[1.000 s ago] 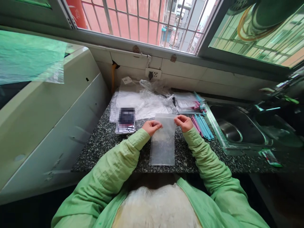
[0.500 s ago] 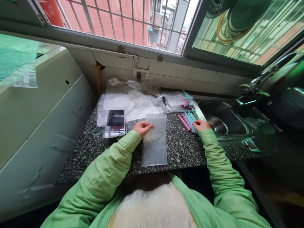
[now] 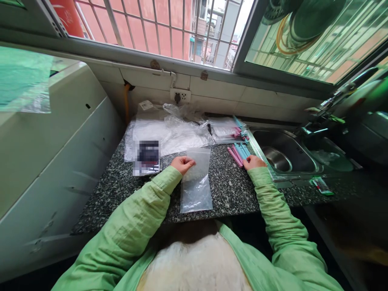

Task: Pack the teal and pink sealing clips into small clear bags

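Clear plastic bag (image 3: 196, 186), flat, empty-looking

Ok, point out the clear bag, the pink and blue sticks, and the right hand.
clear bag (image 3: 196, 190), head view, middle of the flat panel.
pink and blue sticks (image 3: 239, 152), head view, middle of the bundle.
right hand (image 3: 253, 162), head view, back of the hand.

A single camera sits on the person's head and looks forward and steeply down. The person's own chest and green sleeves fill the bottom of the frame, close to the lens. The desk (image 3: 121, 190) lies across the middle, fairly near. The barred window (image 3: 157, 24) runs along the top, the sink (image 3: 285, 155) sits at centre right. Wide-angle bending curves the edges.
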Demonstrator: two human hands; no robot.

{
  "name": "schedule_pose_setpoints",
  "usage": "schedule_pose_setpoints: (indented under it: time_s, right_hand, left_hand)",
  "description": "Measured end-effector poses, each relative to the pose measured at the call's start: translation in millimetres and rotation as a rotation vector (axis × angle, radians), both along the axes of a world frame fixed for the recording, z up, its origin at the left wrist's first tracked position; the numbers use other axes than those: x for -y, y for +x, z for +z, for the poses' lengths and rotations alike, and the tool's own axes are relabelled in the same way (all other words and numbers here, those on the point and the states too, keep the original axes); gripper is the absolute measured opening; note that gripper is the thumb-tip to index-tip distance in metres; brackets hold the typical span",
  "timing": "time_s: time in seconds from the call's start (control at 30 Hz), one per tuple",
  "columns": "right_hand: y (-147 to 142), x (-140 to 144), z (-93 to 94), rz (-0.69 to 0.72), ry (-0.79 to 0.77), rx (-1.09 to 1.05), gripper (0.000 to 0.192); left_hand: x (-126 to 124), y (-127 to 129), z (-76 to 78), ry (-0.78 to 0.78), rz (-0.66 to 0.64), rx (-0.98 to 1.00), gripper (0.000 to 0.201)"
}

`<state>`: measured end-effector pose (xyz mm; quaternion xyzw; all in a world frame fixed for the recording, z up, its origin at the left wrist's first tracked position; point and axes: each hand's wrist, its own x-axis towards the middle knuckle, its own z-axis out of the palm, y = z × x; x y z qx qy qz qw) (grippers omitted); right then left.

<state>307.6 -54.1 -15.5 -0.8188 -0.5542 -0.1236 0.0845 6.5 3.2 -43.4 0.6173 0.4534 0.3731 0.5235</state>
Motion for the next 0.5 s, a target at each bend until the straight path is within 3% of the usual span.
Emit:
schedule_pose_setpoints:
  time_s: [0.13, 0.33, 0.5]
  right_hand:
    - [-7.6, -2.1, 8.8, 0.102, 0.157, -0.048, 0.023]
    - [-45.3, -16.3, 28.7, 0.602, 0.424, -0.155, 0.022]
    - [-84.0, -27.4, 32.6, 0.886, 0.413, -0.211, 0.017]
  left_hand:
    - [-2.7, -0.3, -8.0, 0.005, -0.011, 0.007, 0.03]
    - [-2.4, -1.1, -4.1, -0.041, -0.016, 0.1, 0.036]
    - [-1.1, -1.4, 0.8, -0.013, -0.032, 0.109, 0.043]
